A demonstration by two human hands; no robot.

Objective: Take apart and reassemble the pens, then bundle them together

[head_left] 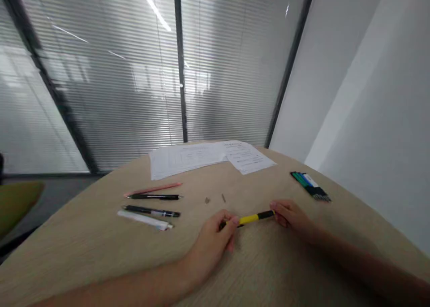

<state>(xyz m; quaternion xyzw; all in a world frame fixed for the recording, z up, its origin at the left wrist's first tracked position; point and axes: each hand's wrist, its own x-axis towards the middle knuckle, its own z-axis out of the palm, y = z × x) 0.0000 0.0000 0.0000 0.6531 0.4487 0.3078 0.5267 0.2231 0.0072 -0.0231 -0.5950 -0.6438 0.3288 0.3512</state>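
A yellow and black pen [249,219] is held almost level above the table between both hands. My left hand [217,235] pinches its left end between thumb and fingers, which hide that end. At the other end, the fingertips of my right hand [289,215] are closed on the pen's black tip section. Just beyond my left hand, two tiny pieces lie on the wood: a small brownish bit [207,200] and a short thin stick [223,198]. What they are is too small to tell.
Left on the round table [101,253] lie a pink pencil [157,188], a black pen [154,196], a second dark pen [151,211] and a white pen [144,219]. Printed papers [188,157] cover the far edge. A green and black pack [311,186] lies at right.
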